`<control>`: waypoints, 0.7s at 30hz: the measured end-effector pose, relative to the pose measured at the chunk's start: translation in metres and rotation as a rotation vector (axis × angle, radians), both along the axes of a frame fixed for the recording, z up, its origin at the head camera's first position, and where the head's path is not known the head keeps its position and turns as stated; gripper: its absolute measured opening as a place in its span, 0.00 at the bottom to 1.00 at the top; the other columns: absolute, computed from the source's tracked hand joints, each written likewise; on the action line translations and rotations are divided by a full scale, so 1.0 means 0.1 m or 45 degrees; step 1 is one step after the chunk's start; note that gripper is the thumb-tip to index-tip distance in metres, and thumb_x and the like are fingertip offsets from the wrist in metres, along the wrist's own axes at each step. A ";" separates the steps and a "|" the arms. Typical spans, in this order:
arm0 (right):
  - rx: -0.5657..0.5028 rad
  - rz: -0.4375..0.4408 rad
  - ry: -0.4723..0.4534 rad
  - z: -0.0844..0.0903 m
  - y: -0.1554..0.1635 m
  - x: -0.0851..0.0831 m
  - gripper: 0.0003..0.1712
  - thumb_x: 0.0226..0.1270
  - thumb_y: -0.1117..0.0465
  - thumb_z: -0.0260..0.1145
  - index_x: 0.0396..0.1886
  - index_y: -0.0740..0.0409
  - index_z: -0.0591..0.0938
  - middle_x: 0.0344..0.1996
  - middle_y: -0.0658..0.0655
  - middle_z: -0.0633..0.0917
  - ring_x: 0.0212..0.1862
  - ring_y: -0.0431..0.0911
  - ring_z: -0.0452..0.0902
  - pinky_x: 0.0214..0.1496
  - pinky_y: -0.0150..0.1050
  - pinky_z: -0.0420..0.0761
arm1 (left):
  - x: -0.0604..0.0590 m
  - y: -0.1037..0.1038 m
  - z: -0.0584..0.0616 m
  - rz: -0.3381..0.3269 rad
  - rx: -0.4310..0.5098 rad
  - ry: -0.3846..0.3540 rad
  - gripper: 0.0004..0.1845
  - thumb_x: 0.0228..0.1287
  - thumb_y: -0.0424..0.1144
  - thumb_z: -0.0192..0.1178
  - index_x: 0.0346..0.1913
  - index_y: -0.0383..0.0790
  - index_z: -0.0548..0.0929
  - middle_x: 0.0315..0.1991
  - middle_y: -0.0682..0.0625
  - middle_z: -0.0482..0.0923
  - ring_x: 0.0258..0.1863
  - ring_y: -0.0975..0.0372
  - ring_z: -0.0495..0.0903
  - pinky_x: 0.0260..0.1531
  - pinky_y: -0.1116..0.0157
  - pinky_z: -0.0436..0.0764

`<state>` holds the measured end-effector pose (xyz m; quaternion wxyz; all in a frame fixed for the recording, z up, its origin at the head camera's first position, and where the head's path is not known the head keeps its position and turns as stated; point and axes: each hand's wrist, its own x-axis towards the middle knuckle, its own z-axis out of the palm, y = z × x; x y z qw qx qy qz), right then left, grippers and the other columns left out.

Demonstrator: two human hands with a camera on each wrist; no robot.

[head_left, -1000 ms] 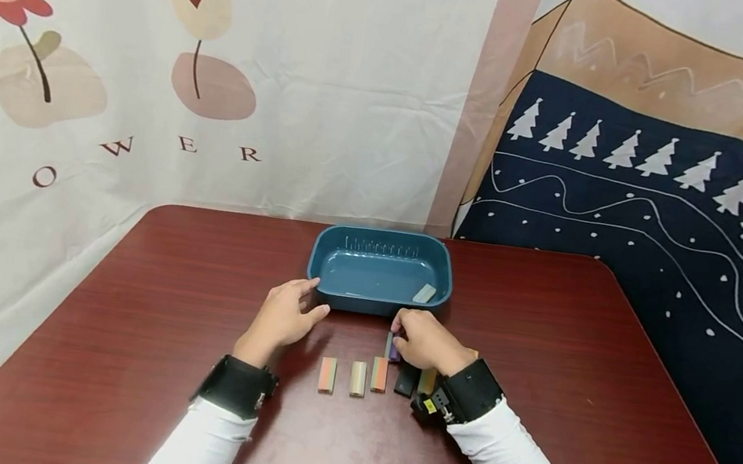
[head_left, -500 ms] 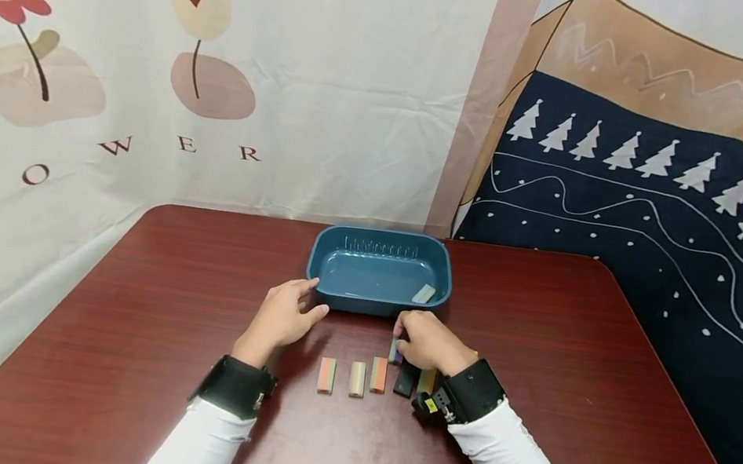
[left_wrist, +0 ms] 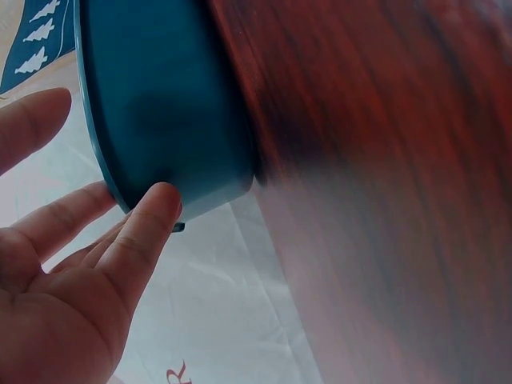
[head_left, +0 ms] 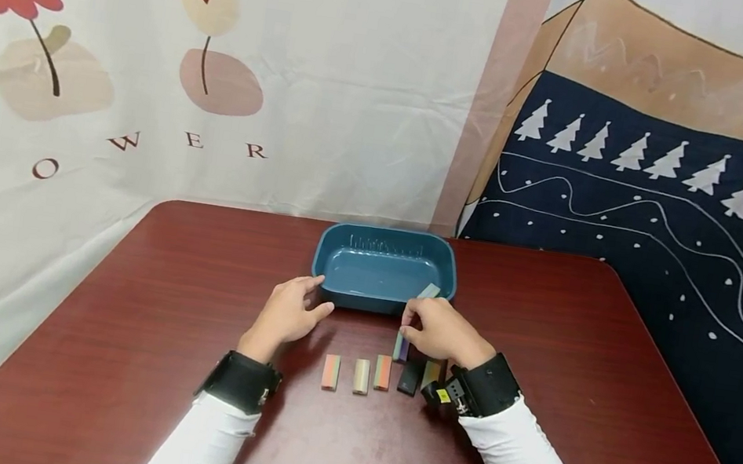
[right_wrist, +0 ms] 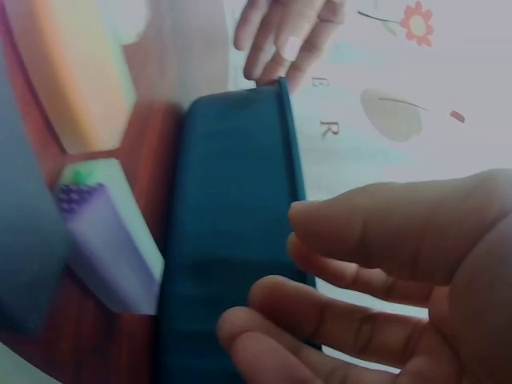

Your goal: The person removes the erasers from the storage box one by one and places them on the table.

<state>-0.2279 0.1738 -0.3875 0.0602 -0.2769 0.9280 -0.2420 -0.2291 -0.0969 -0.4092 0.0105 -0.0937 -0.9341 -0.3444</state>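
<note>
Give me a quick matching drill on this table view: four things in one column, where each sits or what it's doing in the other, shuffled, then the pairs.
Things:
1. left hand
2. right hand
3. pale block
4. black block

Places or states:
A. lies inside the teal tray
B. lies flat on the table in the row near the right wrist
C. fingertips touch the tray's near left corner
D. pinches a purple-and-green block just in front of the tray

Pairs: 1-C, 2-D, 3-A, 4-B
</note>
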 end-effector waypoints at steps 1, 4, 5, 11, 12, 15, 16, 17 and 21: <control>-0.020 -0.001 0.009 0.01 0.00 -0.01 0.05 0.66 0.64 0.66 0.30 0.54 0.79 0.23 0.47 0.75 0.24 0.40 0.69 0.28 0.35 0.72 | 0.00 0.00 0.00 0.003 0.003 -0.005 0.32 0.65 0.42 0.64 0.69 0.35 0.70 0.66 0.35 0.67 0.53 0.49 0.80 0.56 0.52 0.75; -0.089 -0.022 0.028 0.02 0.02 -0.03 0.02 0.66 0.65 0.66 0.34 0.56 0.80 0.26 0.47 0.77 0.28 0.40 0.72 0.31 0.36 0.75 | 0.00 0.00 -0.01 0.003 0.001 -0.011 0.32 0.65 0.42 0.64 0.69 0.35 0.70 0.66 0.35 0.68 0.53 0.49 0.80 0.57 0.52 0.74; -0.112 -0.035 0.036 0.03 0.03 -0.04 0.02 0.66 0.65 0.66 0.36 0.57 0.80 0.27 0.48 0.78 0.29 0.40 0.73 0.32 0.36 0.76 | 0.00 0.00 -0.01 0.002 -0.001 -0.011 0.32 0.65 0.43 0.63 0.69 0.35 0.70 0.66 0.35 0.68 0.53 0.49 0.80 0.58 0.52 0.74; -0.137 -0.114 0.083 0.13 0.04 -0.20 0.08 0.66 0.65 0.66 0.42 0.63 0.79 0.30 0.53 0.79 0.29 0.43 0.74 0.33 0.39 0.77 | 0.00 0.01 0.01 0.003 -0.023 -0.004 0.31 0.66 0.43 0.63 0.69 0.35 0.70 0.65 0.36 0.69 0.56 0.49 0.78 0.60 0.51 0.71; -0.119 -0.122 0.075 0.15 0.03 -0.24 0.09 0.66 0.64 0.66 0.43 0.63 0.79 0.31 0.54 0.80 0.29 0.44 0.75 0.34 0.40 0.77 | 0.00 0.01 0.01 0.006 -0.026 -0.004 0.31 0.66 0.44 0.63 0.69 0.35 0.70 0.65 0.36 0.69 0.57 0.49 0.77 0.60 0.51 0.71; -0.034 -0.130 0.042 0.24 0.02 -0.36 0.12 0.66 0.61 0.67 0.45 0.63 0.79 0.36 0.57 0.80 0.34 0.47 0.76 0.39 0.44 0.78 | 0.00 0.00 0.02 0.017 -0.023 0.000 0.31 0.66 0.44 0.63 0.69 0.35 0.70 0.65 0.37 0.69 0.59 0.49 0.75 0.61 0.51 0.70; -0.001 -0.131 0.027 0.27 0.02 -0.40 0.13 0.66 0.61 0.67 0.45 0.63 0.79 0.37 0.58 0.80 0.35 0.48 0.76 0.40 0.45 0.78 | 0.00 0.00 0.02 0.016 -0.021 0.000 0.31 0.66 0.44 0.63 0.69 0.35 0.70 0.65 0.37 0.69 0.59 0.49 0.75 0.61 0.51 0.70; 0.031 -0.128 0.011 0.30 0.02 -0.44 0.14 0.66 0.60 0.67 0.46 0.64 0.78 0.38 0.59 0.80 0.37 0.49 0.76 0.41 0.46 0.78 | 0.00 0.00 0.02 0.017 -0.022 0.002 0.31 0.66 0.44 0.63 0.68 0.35 0.70 0.65 0.37 0.69 0.59 0.49 0.75 0.61 0.51 0.70; 0.162 -0.099 -0.073 0.37 0.01 -0.60 0.18 0.67 0.58 0.67 0.49 0.66 0.78 0.35 0.59 0.79 0.35 0.49 0.74 0.38 0.44 0.76 | 0.01 0.01 0.01 0.029 -0.014 -0.015 0.31 0.66 0.44 0.63 0.69 0.36 0.70 0.65 0.37 0.69 0.56 0.50 0.77 0.60 0.52 0.72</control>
